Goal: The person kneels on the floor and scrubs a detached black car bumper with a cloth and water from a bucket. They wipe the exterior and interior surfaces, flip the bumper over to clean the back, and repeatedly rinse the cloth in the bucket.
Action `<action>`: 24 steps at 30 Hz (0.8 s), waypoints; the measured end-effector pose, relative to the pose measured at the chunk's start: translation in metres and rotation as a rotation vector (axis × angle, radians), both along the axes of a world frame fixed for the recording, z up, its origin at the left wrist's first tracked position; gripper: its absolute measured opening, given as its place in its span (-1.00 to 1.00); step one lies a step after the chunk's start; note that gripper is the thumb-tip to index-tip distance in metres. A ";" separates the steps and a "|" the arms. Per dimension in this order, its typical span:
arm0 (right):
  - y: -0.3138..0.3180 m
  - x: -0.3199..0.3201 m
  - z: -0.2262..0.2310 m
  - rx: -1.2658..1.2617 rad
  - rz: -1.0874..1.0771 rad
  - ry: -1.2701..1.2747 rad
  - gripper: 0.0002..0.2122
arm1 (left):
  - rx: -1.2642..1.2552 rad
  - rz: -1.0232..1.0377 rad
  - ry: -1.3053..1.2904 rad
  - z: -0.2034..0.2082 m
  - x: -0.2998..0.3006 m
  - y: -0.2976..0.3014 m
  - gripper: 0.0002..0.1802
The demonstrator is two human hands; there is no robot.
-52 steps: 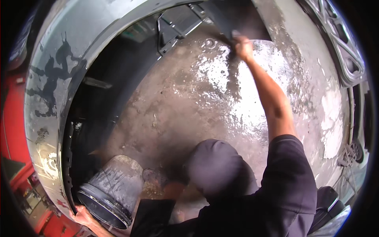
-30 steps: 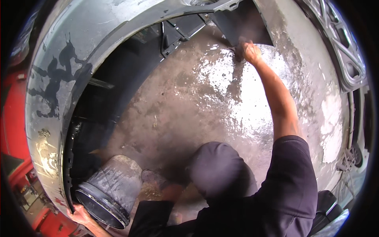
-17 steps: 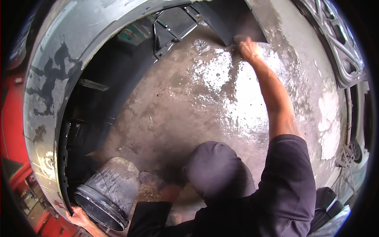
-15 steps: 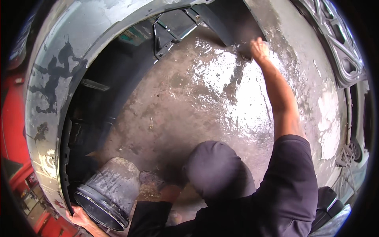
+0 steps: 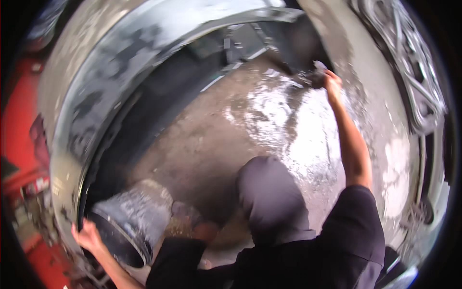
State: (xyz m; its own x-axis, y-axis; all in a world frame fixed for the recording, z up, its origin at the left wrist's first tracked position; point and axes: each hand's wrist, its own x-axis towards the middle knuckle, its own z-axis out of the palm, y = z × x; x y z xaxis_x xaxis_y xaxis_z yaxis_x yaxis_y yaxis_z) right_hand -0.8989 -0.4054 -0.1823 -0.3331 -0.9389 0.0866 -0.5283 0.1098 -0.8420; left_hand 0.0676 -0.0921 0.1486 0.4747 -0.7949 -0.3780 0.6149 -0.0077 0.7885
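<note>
Dark cloth: two short sleeves (image 5: pixel 353 231) of one garment at the near edge, with a rounded grey-black cloth-covered form (image 5: pixel 272 195) between the arms.

Left hand (image 5: pixel 88 237), bare: fingers bent at the near end of the panel listed below; blur leaves it unclear whether they grip or only touch.

One round, grey-stained black bucket (image 5: pixel 144 204), just beside the left hand and within the panel's curve. Mouth toward the lower left, base toward the floor's middle; interior dark, contents cannot be made out.

Wet, brown-grey concrete floor (image 5: pixel 192 130), with a bright glare on its right half.

One long, curved grey bumper-like panel (image 5: pixel 108 82), dark patches on its outer face, black inner side with brackets. Location: left and top of the view, around the bucket. Long axis: an arc from the left hand up and across to the upper right, its hollow side facing the wet floor.

Right hand (image 5: pixel 333 86), bare: at the panel's far end, fingers narrowed on a small pale blurred piece (image 5: pixel 319 65), which points to the upper left.

Beyond: red bodywork (image 5: pixel 19 130), far left; silver openwork metal frame (image 5: pixel 409 72), far right.
</note>
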 end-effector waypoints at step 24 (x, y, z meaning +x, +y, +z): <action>-0.005 0.529 0.242 0.281 0.650 -1.282 -0.58 | -0.088 0.307 0.103 -0.036 -0.007 -0.093 -0.74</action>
State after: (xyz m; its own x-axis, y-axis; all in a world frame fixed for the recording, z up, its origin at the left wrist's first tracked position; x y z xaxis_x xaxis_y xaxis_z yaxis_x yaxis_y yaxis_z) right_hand -0.3698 -0.4105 0.0600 0.4403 -0.8862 -0.1443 0.5303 0.3863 -0.7547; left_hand 0.0605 -0.1850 0.1125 0.6602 -0.6519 -0.3731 0.6545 0.2556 0.7115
